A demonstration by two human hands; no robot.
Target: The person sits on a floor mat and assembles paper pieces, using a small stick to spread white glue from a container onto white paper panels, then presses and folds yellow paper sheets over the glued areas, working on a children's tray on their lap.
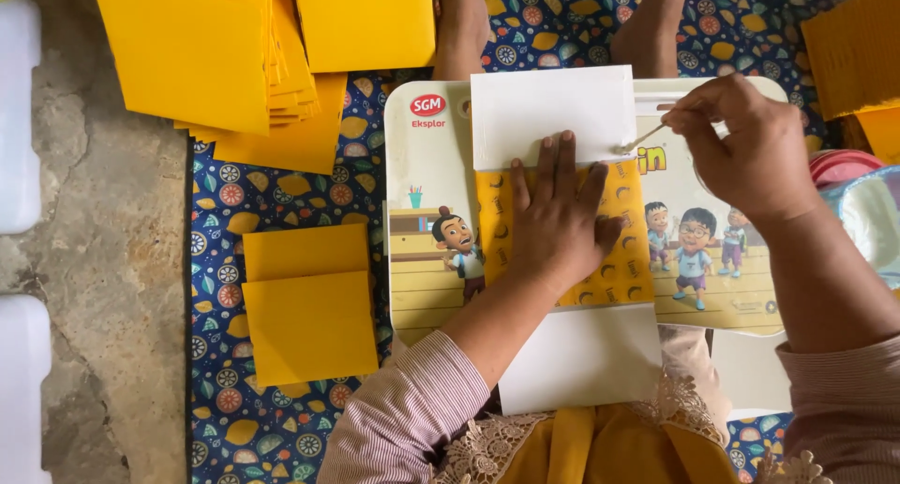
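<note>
My left hand (560, 214) lies flat, fingers spread, on a yellow patterned sheet (626, 249) whose white top flap (553, 113) and white bottom flap (581, 360) are unfolded. The sheet rests on a small cartoon-printed lap table (427, 249). My right hand (745, 146) pinches a thin stick (645, 139), its tip touching the right edge of the top white flap.
Stacks of yellow folded paper lie at top left (216, 57) and top centre (366, 20), two more pieces at left (307, 306), another stack at top right (858, 48). A blue patterned mat (220, 212) covers the stone floor (103, 259). Bare feet (464, 24) show above the table.
</note>
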